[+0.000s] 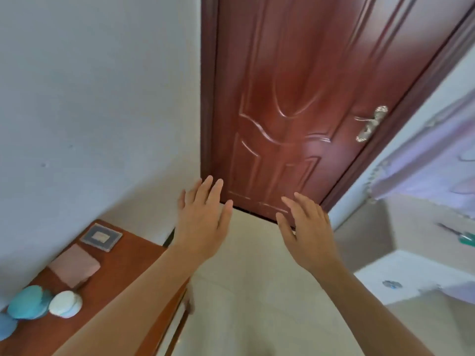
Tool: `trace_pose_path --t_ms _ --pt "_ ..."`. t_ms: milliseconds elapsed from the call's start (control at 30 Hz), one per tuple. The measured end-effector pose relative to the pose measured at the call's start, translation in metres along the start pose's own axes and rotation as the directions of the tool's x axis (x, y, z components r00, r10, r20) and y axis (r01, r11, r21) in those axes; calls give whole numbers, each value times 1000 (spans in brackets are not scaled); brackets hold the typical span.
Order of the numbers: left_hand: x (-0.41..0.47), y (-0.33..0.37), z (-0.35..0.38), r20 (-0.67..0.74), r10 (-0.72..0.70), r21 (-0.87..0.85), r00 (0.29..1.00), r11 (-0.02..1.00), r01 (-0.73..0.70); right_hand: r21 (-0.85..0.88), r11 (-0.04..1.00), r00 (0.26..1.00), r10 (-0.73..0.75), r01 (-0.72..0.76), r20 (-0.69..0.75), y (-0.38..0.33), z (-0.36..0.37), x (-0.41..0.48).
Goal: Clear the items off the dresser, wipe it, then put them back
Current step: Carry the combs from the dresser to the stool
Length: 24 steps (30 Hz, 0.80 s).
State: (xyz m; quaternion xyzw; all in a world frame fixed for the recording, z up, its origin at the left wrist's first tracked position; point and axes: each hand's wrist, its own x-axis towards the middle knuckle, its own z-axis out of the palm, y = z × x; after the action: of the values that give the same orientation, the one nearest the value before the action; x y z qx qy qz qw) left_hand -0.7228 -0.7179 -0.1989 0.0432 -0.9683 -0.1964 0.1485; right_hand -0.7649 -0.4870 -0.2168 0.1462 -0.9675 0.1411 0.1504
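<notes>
Both empty, fingers spread: left hand [203,217] and right hand [305,227] are in the air, off the red-brown wooden dresser [128,253]. The grey square frame [101,237] is at its far corner, with the pink square box [74,265] and teal round pad [28,301] along the wall edge. Probably clearing not started; next is a reach down-left.

A bare left hand [203,222] and bare right hand [307,233] are showing; the left forearm [133,286] and right forearm [370,307] are running uncovered.
</notes>
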Motion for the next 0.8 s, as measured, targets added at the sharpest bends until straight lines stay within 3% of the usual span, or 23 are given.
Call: trace_pose_path --t_ms 167,433,633,800 --pt "-6 151 50 60 293 -103 954 953 -286 -53 956 951 281 -289 -128 126 -80 -84" --pt "-58 402 143 104 604 -213 790 789 -576 -62 788 770 578 -613 -268 316 -176 -251" --pt "-94 532 196 180 697 -224 694 716 -661 -80 668 664 707 -740 -242 426 -216 -318" --pt "-89 588 231 263 700 -165 664 711 -684 -60 675 667 704 -735 -245 487 -220 -321"
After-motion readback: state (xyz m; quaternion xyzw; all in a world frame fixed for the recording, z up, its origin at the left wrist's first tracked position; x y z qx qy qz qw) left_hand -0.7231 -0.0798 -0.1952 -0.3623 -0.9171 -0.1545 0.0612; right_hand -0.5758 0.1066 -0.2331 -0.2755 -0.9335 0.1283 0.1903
